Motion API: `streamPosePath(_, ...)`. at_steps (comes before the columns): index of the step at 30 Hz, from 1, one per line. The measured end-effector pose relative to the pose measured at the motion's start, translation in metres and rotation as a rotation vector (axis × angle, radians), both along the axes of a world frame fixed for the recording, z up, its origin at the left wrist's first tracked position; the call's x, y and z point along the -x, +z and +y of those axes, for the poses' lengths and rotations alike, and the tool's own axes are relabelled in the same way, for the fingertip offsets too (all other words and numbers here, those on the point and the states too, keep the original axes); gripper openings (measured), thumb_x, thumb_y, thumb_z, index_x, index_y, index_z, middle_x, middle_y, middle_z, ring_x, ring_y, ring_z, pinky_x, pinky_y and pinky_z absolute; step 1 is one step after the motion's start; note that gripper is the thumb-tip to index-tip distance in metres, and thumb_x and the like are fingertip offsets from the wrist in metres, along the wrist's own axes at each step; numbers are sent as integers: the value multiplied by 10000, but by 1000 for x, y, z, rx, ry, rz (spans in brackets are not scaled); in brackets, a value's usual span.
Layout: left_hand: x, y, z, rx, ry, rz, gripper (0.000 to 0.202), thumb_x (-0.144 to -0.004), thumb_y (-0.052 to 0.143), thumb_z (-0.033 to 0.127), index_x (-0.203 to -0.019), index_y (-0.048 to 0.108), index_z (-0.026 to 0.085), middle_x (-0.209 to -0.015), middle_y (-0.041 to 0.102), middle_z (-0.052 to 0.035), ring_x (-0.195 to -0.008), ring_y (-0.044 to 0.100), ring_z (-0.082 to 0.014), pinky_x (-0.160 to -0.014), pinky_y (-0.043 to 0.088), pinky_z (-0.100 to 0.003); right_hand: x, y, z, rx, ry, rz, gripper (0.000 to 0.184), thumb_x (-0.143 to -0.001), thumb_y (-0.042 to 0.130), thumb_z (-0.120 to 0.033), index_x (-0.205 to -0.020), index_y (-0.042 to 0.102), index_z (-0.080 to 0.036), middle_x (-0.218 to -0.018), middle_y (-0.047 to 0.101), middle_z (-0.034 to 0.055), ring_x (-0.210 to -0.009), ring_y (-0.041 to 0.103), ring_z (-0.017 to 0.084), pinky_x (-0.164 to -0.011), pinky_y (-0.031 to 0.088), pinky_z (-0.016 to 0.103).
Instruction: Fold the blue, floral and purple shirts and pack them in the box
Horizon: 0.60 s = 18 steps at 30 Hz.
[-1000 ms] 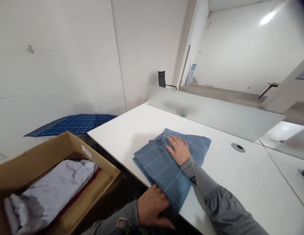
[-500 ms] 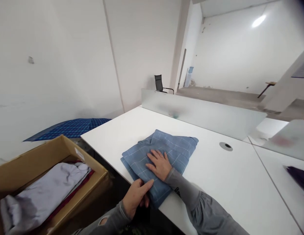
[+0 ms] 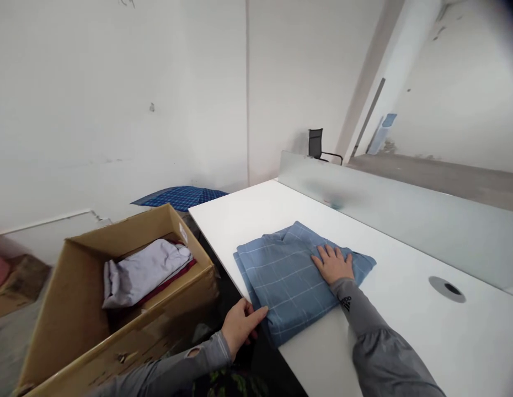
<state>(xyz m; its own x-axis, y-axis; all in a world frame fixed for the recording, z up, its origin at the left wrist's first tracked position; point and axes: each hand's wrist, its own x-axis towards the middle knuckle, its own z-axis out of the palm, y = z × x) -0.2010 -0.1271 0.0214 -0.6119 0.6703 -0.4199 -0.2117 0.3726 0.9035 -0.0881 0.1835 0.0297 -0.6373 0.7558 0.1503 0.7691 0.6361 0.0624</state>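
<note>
A folded blue checked shirt (image 3: 287,278) lies near the front left edge of a white table (image 3: 405,309). My right hand (image 3: 333,263) rests flat on the shirt's far right part, fingers stretched out. My left hand (image 3: 241,326) is at the table's edge by the shirt's near left corner, fingers curled loosely and touching the cloth's edge. Both arms wear grey sleeves.
An open cardboard box (image 3: 86,309) on the floor to the left holds a folded pale grey garment (image 3: 144,270) over something dark red. A blue checked umbrella (image 3: 180,197) lies behind it. A frosted divider (image 3: 405,209) runs along the table's back; a cable hole (image 3: 447,288) sits right.
My right hand has slid across the shirt to its right side. My left hand has eased off the near corner. The view has swung left, showing more of the box.
</note>
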Motion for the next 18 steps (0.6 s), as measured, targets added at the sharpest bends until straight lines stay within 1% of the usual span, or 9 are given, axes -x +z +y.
streamPosePath(2, -2, 4, -1, -10, 35, -136, 584, -566, 751, 649, -727, 401, 210, -608, 537, 43, -538, 555, -121, -453, 435, -224, 2, -2, -8, -6, -12, 7, 601, -959, 248, -559, -1446, 411, -245, -1511, 368, 85, -1370, 283, 375, -1063, 153, 665)
streamPosePath(5, -1, 7, -1, -124, 76, -237, 617, -509, 838, 529, -863, 465, 189, -815, 624, -28, -704, 614, -166, -594, 518, -297, 8, -2, -40, 22, -59, 24, 617, -955, 252, -557, -1442, 418, -216, -1506, 370, 106, -1364, 283, 387, -1050, 169, 670)
streamPosePath(7, 4, 4, -5, -239, 112, -245, 684, -444, 880, 428, -951, 499, 171, -936, 652, -74, -810, 631, -200, -696, 530, -326, 11, -1, -66, 41, -65, 38, 626, -949, 271, -556, -1442, 417, -197, -1501, 372, 124, -1360, 283, 399, -1044, 173, 678)
streamPosePath(10, 20, -9, -23, -305, 119, -230, 690, -408, 883, 326, -978, 537, 151, -946, 673, -87, -873, 632, -232, -791, 517, -351, 4, 7, -90, 71, -17, 82, 608, -925, 340, -561, -1418, 446, -221, -1508, 367, 103, -1367, 288, 376, -1058, 216, 642)
streamPosePath(12, 33, -17, -39, -298, 77, -263, 665, -426, 873, 292, -995, 563, 145, -947, 686, -86, -892, 638, -244, -812, 514, -362, -15, 18, -88, 34, -65, 176, 639, -881, 403, -602, -1406, 452, -242, -1531, 332, 87, -1394, 245, 368, -1060, 244, 636)
streamPosePath(14, 44, -19, -52, -314, -2, -336, 665, -444, 870, 260, -1032, 584, 141, -982, 696, -94, -913, 646, -256, -825, 516, -375, -45, 32, -73, 3, -210, 315, 771, -798, 474, -684, -1406, 443, -212, -1535, 315, 116, -1407, 213, 390, -1055, 257, 656)
streamPosePath(15, 49, -17, -56, -337, -34, -370, 673, -448, 871, 242, -1053, 592, 141, -1008, 699, -99, -926, 649, -262, -833, 517, -382, -62, 37, -63, 41, -291, 389, 867, -732, 520, -731, -1395, 453, -178, -1512, 347, 149, -1392, 247, 410, -1055, 276, 651)
streamPosePath(17, 55, -9, -58, -405, -56, -428, 679, -462, 876, 220, -1079, 606, 136, -1054, 699, -114, -948, 653, -269, -863, 516, -399, -87, 43, -47, 340, -345, 461, 990, -593, 655, -730, -1325, 516, -79, -1368, 504, 234, -1269, 454, 413, -1041, 385, 556)
streamPosePath(18, 58, -4, -55, -446, -43, -454, 670, -472, 877, 226, -1081, 613, 128, -1063, 699, -124, -950, 655, -270, -881, 513, -408, -94, 43, -43, 478, -316, 487, 985, -558, 699, -710, -1300, 544, -81, -1279, 582, 224, -1189, 532, 406, -1024, 419, 540)
